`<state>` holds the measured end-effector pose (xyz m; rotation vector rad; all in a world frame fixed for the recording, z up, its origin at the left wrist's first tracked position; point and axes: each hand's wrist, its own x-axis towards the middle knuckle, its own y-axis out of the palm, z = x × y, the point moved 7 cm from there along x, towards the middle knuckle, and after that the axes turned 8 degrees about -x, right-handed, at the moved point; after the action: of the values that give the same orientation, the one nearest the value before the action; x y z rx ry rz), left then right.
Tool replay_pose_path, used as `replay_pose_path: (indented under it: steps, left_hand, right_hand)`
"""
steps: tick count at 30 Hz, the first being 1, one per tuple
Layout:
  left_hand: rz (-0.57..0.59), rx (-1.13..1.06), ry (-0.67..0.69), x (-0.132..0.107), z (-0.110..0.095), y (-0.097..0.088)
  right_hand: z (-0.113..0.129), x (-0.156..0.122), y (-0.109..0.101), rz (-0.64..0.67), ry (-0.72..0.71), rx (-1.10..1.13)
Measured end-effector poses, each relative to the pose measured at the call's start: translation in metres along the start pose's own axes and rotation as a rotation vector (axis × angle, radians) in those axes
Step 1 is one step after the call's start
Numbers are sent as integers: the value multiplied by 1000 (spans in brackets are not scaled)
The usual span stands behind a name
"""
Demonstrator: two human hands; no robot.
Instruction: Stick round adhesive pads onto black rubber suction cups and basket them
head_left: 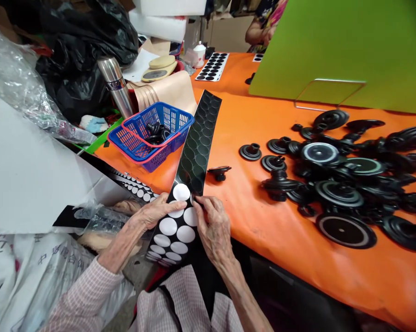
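Note:
A long black strip of round die-cut pads (198, 133) runs from the orange table toward my lap. Its upper part shows black circles, while white circles show on the lower part, which bends down over the table edge. My left hand (159, 210) grips the strip's left edge, thumb lying across a white circle. At the strip's right edge my right hand (213, 226) pinches with thumb and fingertips beside a white circle; whether a pad's edge is between them is too small to tell. A black suction-cup-like part (220, 172) lies just right of the strip.
Many black round-based parts (320, 152) are heaped at right on the orange table (249, 198). A blue basket (173, 115) holding black pieces and a steel flask (114, 87) stand at left. A green board (332, 50) rises at the back, near another person's arm (258, 34).

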<state>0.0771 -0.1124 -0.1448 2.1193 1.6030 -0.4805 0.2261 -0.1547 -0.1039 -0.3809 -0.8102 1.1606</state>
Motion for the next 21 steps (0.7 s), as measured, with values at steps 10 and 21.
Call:
replay_pose_path:
  steps: [10, 21]
  left_hand:
    - [-368, 454, 313, -36, -48, -6]
    - [-69, 413, 289, -3, -67, 75]
  right_hand:
    - [-1, -12, -30, -128, 4, 95]
    - [-39, -15, -37, -115, 538, 562]
